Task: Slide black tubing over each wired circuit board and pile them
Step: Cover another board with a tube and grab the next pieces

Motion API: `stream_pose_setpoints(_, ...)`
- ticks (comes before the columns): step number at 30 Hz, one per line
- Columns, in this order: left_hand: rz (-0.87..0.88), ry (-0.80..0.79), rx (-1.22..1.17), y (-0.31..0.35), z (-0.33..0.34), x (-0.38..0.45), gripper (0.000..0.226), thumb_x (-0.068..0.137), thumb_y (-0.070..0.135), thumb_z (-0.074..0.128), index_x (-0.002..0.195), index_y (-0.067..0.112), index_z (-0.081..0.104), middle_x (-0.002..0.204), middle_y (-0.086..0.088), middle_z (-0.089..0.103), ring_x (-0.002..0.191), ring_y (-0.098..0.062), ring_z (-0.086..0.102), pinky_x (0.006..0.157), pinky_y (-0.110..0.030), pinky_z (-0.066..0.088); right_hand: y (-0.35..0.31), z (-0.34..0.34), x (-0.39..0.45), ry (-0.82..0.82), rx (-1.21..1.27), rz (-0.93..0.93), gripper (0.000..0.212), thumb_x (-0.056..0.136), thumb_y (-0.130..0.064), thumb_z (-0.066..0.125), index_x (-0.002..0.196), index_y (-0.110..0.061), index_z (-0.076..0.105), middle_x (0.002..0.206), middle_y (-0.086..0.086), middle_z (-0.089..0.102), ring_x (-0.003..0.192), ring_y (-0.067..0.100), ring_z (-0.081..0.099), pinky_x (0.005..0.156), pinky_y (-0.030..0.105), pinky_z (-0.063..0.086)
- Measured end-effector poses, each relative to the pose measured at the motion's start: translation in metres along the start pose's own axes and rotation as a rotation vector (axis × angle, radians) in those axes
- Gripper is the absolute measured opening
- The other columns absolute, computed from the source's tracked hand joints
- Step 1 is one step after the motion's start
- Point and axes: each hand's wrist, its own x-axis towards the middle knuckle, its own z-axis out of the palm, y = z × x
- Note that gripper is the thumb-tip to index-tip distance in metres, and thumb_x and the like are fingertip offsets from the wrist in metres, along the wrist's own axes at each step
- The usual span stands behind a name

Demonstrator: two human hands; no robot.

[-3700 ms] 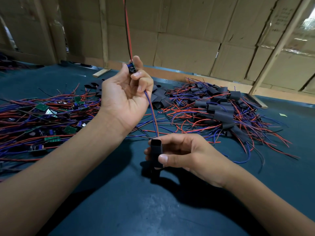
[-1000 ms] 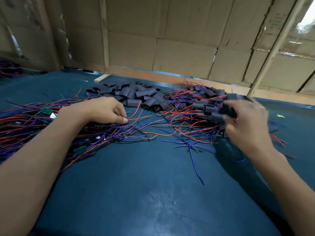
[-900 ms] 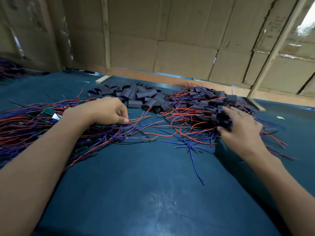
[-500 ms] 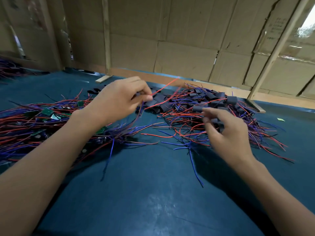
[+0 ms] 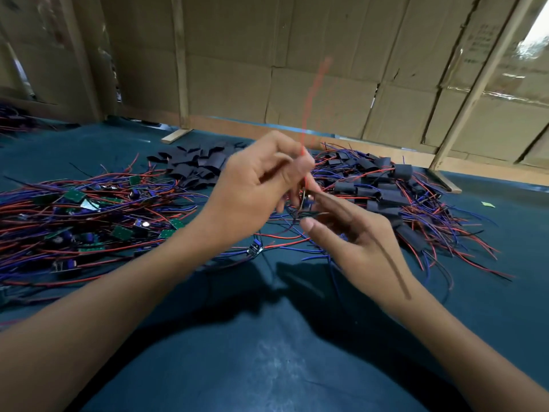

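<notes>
My left hand [image 5: 258,185] is raised over the middle of the table and pinches the wires of a wired circuit board. Its red wire [image 5: 310,99] whips upward in a blur. Whatever sits under the fingertips is blurred and mostly hidden. My right hand [image 5: 353,242] reaches in from the right with straight fingers, its tips just below the left hand's, thumb held apart. A loose heap of black tubing pieces [image 5: 199,165] lies behind the hands. Bare wired boards [image 5: 89,221] are piled at left. Boards covered in tubing [image 5: 380,185] are piled at right.
One small wired board [image 5: 255,249] lies alone on the dark blue-green table [image 5: 267,352] under my left wrist. Cardboard walls [image 5: 297,55] and a wooden strip [image 5: 175,135] close off the far edge. A green scrap [image 5: 487,204] lies at far right.
My left hand has lifted a wired board out of the left pile toward the middle, its red wire swinging up. My right hand has left the right pile and come in to meet it.
</notes>
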Motion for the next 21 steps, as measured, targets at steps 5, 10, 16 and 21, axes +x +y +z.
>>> stream_pose_setpoints(5,-0.324,0.207,-0.669,0.002,0.008,0.006,0.011,0.094,0.022,0.056,0.098,0.012,0.058,0.087,-0.009,0.074,0.063,-0.018,0.057,0.058,-0.028,0.047,-0.015,-0.003,0.003,0.139,0.281,0.043,0.028,0.086,-0.025,0.070,0.113,-0.021,0.073,0.100,-0.004,0.079,0.089,0.010,0.071,0.083,0.019,0.054)
stream_pose_setpoints(10,-0.493,0.166,-0.760,-0.002,0.016,0.001,0.016,0.094,0.017,0.056,0.105,0.008,0.064,0.094,-0.009,0.072,0.069,-0.012,0.061,0.059,-0.026,0.044,-0.019,0.001,0.005,0.128,0.380,0.096,0.027,0.086,-0.017,0.066,0.110,-0.006,0.072,0.083,-0.004,0.077,0.076,0.006,0.070,0.075,0.015,0.053)
stream_pose_setpoints(16,-0.578,0.002,-0.523,-0.002,0.024,-0.006,0.017,0.097,0.014,0.059,0.110,0.010,0.071,0.096,-0.001,0.062,0.078,-0.010,0.049,0.058,-0.024,0.035,-0.013,-0.010,0.010,0.137,0.588,0.286,0.012,0.084,-0.017,0.069,0.091,-0.007,0.071,0.069,0.012,0.063,0.055,0.025,0.064,0.047,0.031,0.052)
stream_pose_setpoints(21,-0.539,-0.036,-0.428,-0.006,0.028,-0.007,0.008,0.093,0.018,0.070,0.096,0.014,0.076,0.072,-0.002,0.050,0.063,-0.014,0.039,0.050,-0.023,0.033,-0.008,-0.018,0.007,0.122,0.123,0.168,0.006,0.093,-0.005,0.070,0.091,-0.011,0.069,0.070,0.002,0.069,0.045,0.012,0.062,0.040,0.019,0.042)
